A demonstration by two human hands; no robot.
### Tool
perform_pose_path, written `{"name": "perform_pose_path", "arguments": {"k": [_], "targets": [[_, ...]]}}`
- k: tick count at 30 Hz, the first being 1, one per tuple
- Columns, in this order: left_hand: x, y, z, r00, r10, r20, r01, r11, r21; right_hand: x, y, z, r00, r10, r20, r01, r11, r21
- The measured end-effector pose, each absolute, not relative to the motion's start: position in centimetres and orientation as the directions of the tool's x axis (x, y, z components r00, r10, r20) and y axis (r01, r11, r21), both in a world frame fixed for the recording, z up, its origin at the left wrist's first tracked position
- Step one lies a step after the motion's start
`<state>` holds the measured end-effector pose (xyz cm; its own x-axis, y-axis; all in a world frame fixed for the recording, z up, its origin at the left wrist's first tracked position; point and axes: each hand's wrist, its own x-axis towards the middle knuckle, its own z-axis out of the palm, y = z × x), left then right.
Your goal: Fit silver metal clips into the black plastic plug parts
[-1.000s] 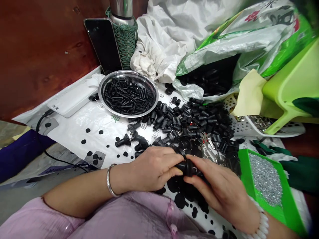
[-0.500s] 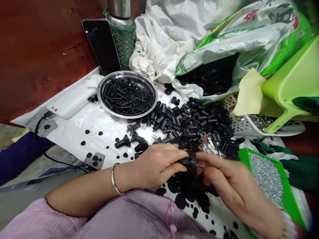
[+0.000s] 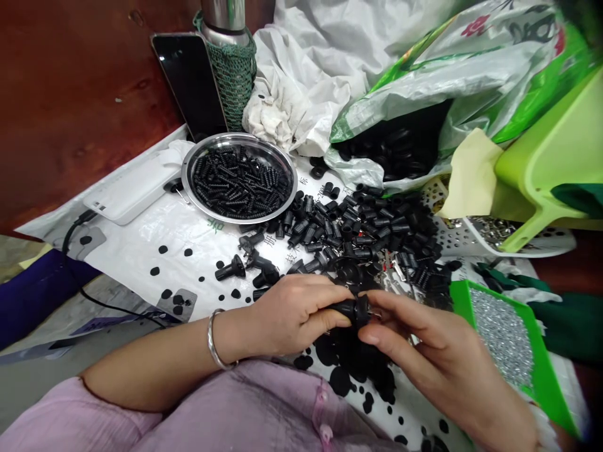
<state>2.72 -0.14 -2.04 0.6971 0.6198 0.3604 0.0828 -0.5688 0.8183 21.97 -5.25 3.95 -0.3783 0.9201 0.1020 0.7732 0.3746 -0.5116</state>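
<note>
My left hand (image 3: pixel 287 317) pinches the narrow body of a black plastic fitting (image 3: pixel 347 307) between thumb and fingers. At its right end a wide black collar (image 3: pixel 362 310) stands out. My right hand (image 3: pixel 443 358) has its thumb and fingertips closed about that collar, with a small metal bit partly showing between them. Just beyond both hands lies a heap of short black ribbed sleeves (image 3: pixel 346 223), mixed with flat metal strips (image 3: pixel 393 276). Several flanged black fittings (image 3: pixel 230 268) lie to the left of the heap.
A steel bowl (image 3: pixel 185 182) holds black ridged pieces. Behind are a phone (image 3: pixel 193 81), a netted flask (image 3: pixel 230 75) and an open bag (image 3: pixel 405 94) of black parts. At right stand a white perforated basket (image 3: pixel 532 245) and a green tray (image 3: pixel 556 389) of small silvery pieces.
My right thumb has moved left and up, onto the fitting's collar. The collar has tilted and shifted slightly left. My left hand keeps its pinch.
</note>
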Motion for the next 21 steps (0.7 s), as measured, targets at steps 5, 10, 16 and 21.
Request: {"name": "perform_pose_path", "arguments": {"k": [5, 10, 16, 21], "targets": [[2.4, 0.2, -1.5, 0.717, 0.621, 0.316, 0.007, -0.459, 0.888, 23.1, -5.6, 4.5, -0.574, 0.812, 0.111, 0.77, 0.581, -0.265], [2.6, -0.1, -1.6, 0.728, 0.578, 0.367, -0.001, -0.536, 0.844, 23.3, -6.0, 4.1, -0.627, 0.758, 0.177, 0.745, 0.651, -0.145], [3.1, -0.7, -2.6, 0.67, 0.581, 0.461, 0.188, -0.735, 0.652, 21.8, -5.2, 3.2, -0.522, 0.822, 0.229, 0.769, 0.569, -0.292], [3.6, -0.7, -2.4, 0.634, 0.595, 0.494, 0.085, -0.689, 0.72, 21.8, -4.7, 4.3, -0.436, 0.892, 0.124, 0.819, 0.45, -0.358]]}}
